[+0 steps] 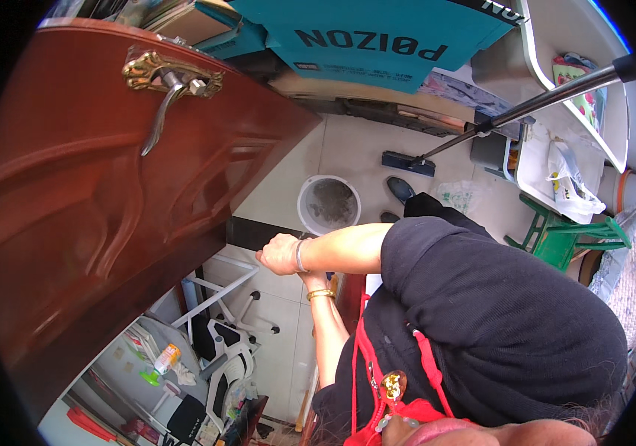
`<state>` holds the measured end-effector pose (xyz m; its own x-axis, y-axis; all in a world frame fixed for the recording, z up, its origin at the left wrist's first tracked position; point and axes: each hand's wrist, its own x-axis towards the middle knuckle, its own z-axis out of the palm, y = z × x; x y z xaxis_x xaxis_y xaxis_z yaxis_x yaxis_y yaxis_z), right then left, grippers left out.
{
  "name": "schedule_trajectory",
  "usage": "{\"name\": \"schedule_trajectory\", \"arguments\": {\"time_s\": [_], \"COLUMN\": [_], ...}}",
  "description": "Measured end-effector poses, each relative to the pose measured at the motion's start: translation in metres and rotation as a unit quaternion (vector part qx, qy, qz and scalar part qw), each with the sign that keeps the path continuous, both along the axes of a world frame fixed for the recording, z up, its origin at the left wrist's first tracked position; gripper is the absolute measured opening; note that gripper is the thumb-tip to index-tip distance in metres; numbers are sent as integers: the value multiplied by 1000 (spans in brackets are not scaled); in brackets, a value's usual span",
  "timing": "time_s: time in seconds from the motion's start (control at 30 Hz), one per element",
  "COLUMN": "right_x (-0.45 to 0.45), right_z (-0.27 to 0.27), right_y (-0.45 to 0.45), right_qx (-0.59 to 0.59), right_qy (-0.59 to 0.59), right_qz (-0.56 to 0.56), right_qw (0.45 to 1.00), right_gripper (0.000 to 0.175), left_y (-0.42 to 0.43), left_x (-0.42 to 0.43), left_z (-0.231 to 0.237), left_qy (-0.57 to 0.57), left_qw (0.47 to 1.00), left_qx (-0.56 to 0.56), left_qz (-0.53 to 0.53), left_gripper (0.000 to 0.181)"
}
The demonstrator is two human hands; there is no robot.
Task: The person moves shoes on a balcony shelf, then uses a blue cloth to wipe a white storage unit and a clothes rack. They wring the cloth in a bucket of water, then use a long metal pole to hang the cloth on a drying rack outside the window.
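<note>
My right hand [282, 254], with a silver bracelet at the wrist, has its fingers curled just in front of the red-brown wooden door [67, 150]. Below it, my left hand [312, 279] wears a gold bangle at the wrist and is mostly covered by the right hand and forearm. Whatever either hand may grip is hidden. Close beyond the hands, a white bucket [302, 209] stands on the tiled floor with murky grey water [330, 200] in it. A floor mop or broom with a dark flat head [407, 163] and a metal pole [552, 92] leans toward the upper right.
The door stands ajar at left, with a metal lever handle [164, 106]. Teal cardboard boxes [362, 39] rise at the back. On the right are white storage bins [535, 161] and a green stool [558, 240]. A white-framed chair [229, 368] and cluttered desk [128, 384] lie lower left.
</note>
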<state>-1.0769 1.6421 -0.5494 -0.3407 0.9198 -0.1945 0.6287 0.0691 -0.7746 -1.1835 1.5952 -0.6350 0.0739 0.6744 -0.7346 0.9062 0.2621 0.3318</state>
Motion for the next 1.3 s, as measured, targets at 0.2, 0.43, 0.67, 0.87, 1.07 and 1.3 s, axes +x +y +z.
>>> {"name": "schedule_trajectory", "arguments": {"time_s": [0.2,0.43,0.67,0.87,1.07,1.3], "right_x": [29,136,271,350,315,178], "right_z": [3,12,-49,-78,-60,-44], "right_y": [-9,-47,-169,-348,-523,-623], "right_qx": [29,-5,-68,-258,-297,-362], "right_qy": [11,79,10,-84,-134,-87], "right_qz": [-3,-85,-155,-414,-655,-814], "right_qw": [1000,993,985,869,682,446], "right_gripper": [41,77,54,46,35,20], "left_y": [-8,9,14,37,68,88], "left_x": [6,29,70,102,145,194], "left_z": [5,79,104,124,152,187], "left_qy": [-128,-307,-216,-203,-256,-327], "left_qw": [972,895,959,960,931,873], "left_qx": [30,-3,8,85,46,-20], "left_qz": [197,324,186,-175,-257,-362], "left_gripper": [28,34,44,57,66,72]}}
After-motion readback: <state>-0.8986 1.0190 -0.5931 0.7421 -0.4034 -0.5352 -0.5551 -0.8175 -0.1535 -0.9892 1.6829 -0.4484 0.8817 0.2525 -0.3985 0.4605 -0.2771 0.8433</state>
